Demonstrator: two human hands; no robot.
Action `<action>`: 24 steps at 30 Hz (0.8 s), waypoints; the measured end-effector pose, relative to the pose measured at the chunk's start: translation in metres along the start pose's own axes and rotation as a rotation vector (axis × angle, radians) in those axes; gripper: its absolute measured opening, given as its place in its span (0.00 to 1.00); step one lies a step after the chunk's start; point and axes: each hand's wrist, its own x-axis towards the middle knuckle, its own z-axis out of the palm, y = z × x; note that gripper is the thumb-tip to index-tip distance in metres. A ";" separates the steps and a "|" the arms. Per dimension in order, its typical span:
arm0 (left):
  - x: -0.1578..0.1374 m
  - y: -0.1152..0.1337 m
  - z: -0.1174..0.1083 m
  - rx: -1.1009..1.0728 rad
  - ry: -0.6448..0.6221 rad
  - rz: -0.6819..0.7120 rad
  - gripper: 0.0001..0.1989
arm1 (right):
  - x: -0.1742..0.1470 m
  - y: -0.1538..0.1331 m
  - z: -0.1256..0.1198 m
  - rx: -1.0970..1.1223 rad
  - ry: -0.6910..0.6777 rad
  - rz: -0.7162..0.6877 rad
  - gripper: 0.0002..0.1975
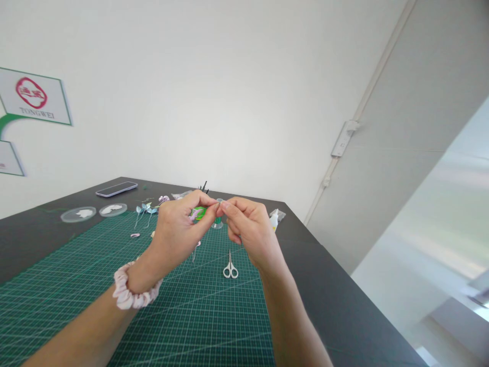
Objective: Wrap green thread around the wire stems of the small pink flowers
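Head view: the left hand point(179, 216) and the right hand point(248, 219) meet at the fingertips above the far part of the green mat point(240, 321). On each, thumb and index finger are pressed together; whatever they pinch is too small to make out. A lilac piece point(194, 214) shows in the gap between the left thumb and index finger, just left of the grip; I cannot tell whether it is held or lies beyond. A bright green item point(201, 216) shows through the same gap. Just behind the grip stands a spool point(217, 222), partly hidden. Nearer than the grip, scissors point(229, 267) lie on the mat, blades pointing away. Right of the grip, past the right hand, are a bottle point(274, 220) and a clear bag point(281, 215). Left of it lie a purple flower point(164, 199), blue leaves point(152, 210), 2 dishes point(69, 216) holding white bits point(84, 213), and a phone point(116, 189). A scrunchie point(124, 290) rings the left wrist.
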 end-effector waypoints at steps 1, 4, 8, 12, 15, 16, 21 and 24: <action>0.000 0.000 0.000 0.000 -0.009 0.012 0.08 | 0.000 0.001 0.000 0.011 0.010 0.005 0.12; 0.001 0.001 0.000 -0.010 -0.031 0.048 0.08 | 0.001 0.002 0.000 0.034 0.038 0.007 0.13; 0.003 0.003 0.000 -0.073 -0.070 0.023 0.07 | 0.001 0.002 -0.004 0.011 0.067 -0.009 0.13; 0.007 0.008 -0.002 -0.163 -0.091 -0.095 0.06 | -0.001 0.000 -0.008 0.026 0.061 -0.010 0.12; 0.009 0.008 -0.004 -0.250 -0.142 -0.156 0.08 | -0.002 -0.002 -0.007 0.071 0.052 -0.022 0.12; 0.009 0.007 -0.004 -0.290 -0.140 -0.164 0.08 | -0.002 -0.003 -0.007 0.083 0.054 -0.027 0.11; 0.008 -0.003 0.001 -0.465 -0.164 -0.225 0.08 | -0.001 -0.003 -0.003 0.122 0.081 -0.038 0.11; 0.009 -0.006 0.003 -0.537 -0.204 -0.285 0.07 | 0.000 -0.002 -0.004 0.136 0.082 -0.049 0.12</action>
